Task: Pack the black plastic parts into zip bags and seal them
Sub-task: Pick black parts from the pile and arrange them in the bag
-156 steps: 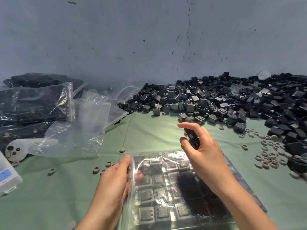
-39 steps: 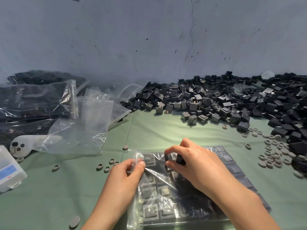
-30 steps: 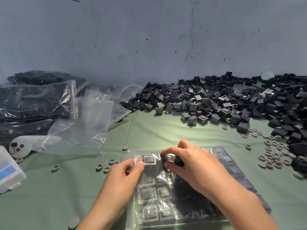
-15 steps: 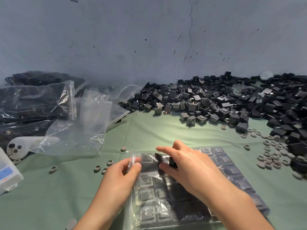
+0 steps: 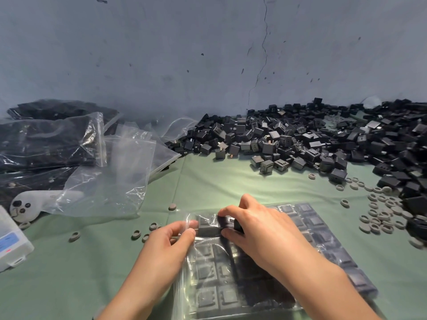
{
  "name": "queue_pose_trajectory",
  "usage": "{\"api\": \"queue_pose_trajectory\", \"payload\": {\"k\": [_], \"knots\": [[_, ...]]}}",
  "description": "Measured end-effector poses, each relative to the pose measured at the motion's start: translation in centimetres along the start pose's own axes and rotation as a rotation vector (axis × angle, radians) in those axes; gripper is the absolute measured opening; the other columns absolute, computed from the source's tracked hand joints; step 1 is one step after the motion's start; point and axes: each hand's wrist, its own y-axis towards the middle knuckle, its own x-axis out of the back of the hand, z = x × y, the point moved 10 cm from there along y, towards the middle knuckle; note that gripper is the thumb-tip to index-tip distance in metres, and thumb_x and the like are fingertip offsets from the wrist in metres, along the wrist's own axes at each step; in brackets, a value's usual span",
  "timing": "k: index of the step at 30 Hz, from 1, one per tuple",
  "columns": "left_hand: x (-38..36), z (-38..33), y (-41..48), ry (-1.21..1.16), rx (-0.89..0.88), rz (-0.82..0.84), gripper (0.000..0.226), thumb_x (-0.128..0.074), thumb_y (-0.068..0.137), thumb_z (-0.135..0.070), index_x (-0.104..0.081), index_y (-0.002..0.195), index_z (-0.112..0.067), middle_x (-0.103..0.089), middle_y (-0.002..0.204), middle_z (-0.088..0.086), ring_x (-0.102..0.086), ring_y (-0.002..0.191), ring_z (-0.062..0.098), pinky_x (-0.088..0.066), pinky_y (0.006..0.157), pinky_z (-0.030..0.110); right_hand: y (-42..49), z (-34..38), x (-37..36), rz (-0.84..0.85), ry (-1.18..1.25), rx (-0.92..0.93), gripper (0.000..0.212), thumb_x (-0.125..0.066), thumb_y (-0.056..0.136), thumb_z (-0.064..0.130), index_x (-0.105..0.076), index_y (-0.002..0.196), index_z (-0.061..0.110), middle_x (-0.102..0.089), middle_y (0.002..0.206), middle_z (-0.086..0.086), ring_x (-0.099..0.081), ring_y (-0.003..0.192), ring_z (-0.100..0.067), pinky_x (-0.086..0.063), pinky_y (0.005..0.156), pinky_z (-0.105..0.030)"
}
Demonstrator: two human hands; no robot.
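A clear zip bag (image 5: 323,245) lies flat on the green table, filled with rows of black plastic parts (image 5: 208,273). My left hand (image 5: 171,239) pinches the bag's top left corner between thumb and forefinger. My right hand (image 5: 256,229) lies over the bag's top edge just to the right, thumb and forefinger pinching the plastic over a black part (image 5: 209,225). Another black part (image 5: 238,225) sits tucked under its fingers. A large heap of loose black parts (image 5: 300,139) covers the table's far right.
Empty zip bags (image 5: 108,176) lie at the left, with filled bags (image 5: 44,139) stacked behind them. A white controller (image 5: 25,204) and a white box (image 5: 11,245) sit at the left edge. Grey rubber rings (image 5: 379,218) are scattered at the right, more near the bag (image 5: 141,234).
My right hand carried a black part down to the bag's mouth. Both hands then closed in on the bag's top edge, and the opening has flattened down.
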Motion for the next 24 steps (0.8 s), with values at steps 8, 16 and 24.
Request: {"api": "queue_pose_trajectory", "payload": {"k": [8, 16, 24], "knots": [[0.0, 0.1, 0.0, -0.031, 0.029, 0.006, 0.021, -0.061, 0.096, -0.014, -0.077, 0.093, -0.027, -0.068, 0.065, -0.022, -0.059, 0.061, -0.011, -0.042, 0.070, 0.011, -0.1, 0.1, 0.1, -0.008, -0.004, 0.005, 0.039, -0.048, 0.099, 0.052, -0.045, 0.137, 0.044, -0.038, 0.105, 0.012, -0.062, 0.089, -0.013, -0.039, 0.064, -0.028], [0.0, -0.5, -0.2, 0.073, -0.042, -0.029, 0.024, -0.060, 0.096, -0.019, -0.073, 0.085, -0.037, -0.071, 0.071, -0.011, -0.062, 0.066, -0.004, -0.045, 0.069, 0.006, -0.1, 0.2, -0.1, -0.017, 0.007, 0.021, 0.040, -0.049, 0.100, 0.050, -0.043, 0.139, 0.043, -0.041, 0.110, 0.012, -0.061, 0.089, -0.011, -0.043, 0.064, -0.026], [-0.3, -0.4, -0.1, 0.079, -0.031, 0.007, 0.009, -0.067, 0.092, -0.027, -0.073, 0.088, -0.031, -0.075, 0.081, -0.013, -0.064, 0.073, -0.005, -0.043, 0.068, 0.002, 0.0, 0.1, -0.1, -0.015, -0.009, 0.019, 0.040, -0.048, 0.100, 0.050, -0.044, 0.138, 0.044, -0.039, 0.108, 0.012, -0.061, 0.088, -0.013, -0.040, 0.063, -0.027]]}}
